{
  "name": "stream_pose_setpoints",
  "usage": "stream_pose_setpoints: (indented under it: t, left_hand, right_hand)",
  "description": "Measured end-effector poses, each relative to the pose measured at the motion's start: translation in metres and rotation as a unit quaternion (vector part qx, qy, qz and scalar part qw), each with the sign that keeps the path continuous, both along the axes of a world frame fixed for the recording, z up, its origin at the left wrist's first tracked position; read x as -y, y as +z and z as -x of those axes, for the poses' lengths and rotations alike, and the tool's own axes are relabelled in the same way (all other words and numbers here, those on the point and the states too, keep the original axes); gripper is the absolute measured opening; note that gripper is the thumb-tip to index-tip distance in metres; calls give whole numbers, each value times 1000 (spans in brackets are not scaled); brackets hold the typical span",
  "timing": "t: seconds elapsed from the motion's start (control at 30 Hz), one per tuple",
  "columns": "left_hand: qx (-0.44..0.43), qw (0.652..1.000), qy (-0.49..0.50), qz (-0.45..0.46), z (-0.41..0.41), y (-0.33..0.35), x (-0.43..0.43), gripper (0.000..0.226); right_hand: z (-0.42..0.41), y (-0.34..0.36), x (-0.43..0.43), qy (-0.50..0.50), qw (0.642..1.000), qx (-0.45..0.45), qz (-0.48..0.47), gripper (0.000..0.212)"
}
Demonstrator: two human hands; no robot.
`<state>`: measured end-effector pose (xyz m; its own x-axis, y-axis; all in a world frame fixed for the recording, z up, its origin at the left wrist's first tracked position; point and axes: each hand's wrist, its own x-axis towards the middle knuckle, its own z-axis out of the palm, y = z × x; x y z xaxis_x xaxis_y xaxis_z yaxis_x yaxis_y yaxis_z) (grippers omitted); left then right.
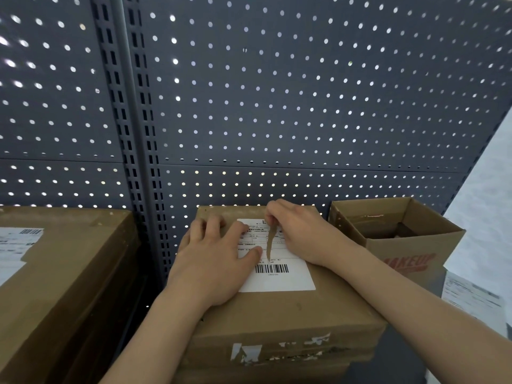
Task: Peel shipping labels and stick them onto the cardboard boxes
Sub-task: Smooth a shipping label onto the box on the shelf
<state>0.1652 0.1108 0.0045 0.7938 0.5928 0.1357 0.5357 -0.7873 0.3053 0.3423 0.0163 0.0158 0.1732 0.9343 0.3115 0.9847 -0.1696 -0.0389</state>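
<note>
Shipping label [279,278] lying flat on the lid of the cardboard box [291,314], down around 6 o'clock in the view. White, rectangular, a bit skewed against the box edges. Rows of small print up top, way too tiny to read; barcode [271,269] toward its 6 o'clock end with a blurry number underneath. Thin brown strip [270,242] running down the middle, pointed at the bottom. Can't tell if torn paper or a sliver of backing.

Left hand [213,259] spread flat across the label's 9 o'clock side, grip wide open, thumb pressing the paper just above the barcode. Right hand [299,234] up at the label's 1 o'clock corner, grip pinched on the top end of the brown strip.

Ragged white scraps [249,351] of old sticker on the box's front face. Open carton [410,245] at 3 o'clock with red lettering [407,263] on its side, only "AKEUP" readable past the forearm. Another closed box [69,259] at 9 o'clock with its own sticker [16,245], print blurred. Printed sheets [471,297] at the 4 o'clock edge, unreadable too. Grey pegboard [277,106] behind the lot.
</note>
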Motion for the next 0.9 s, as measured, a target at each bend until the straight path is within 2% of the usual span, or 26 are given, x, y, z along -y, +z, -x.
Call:
stream_pose_setpoints:
  t: [0.17,0.37,0.57,0.73,0.9]
  left_hand:
    - [3,1000,-2,2,0,0,-1,53]
    - [7,1000,-3,4,0,-1,-1,52]
    - [5,1000,-2,1,0,-1,-1,53]
    - [5,1000,-1,2,0,0,0,53]
    - [8,1000,-1,-1,1,0,0,53]
  right_hand:
    - [-4,-4,1,1,1000,-8,-18,30]
    - [-3,-4,0,-7,999,27,-17,25]
    - [3,6,-2,-9,1000,-15,22,33]
    - [-4,-1,5,-23,997,-76,-20,38]
    - [-10,-7,6,-70,994,-84,-21,28]
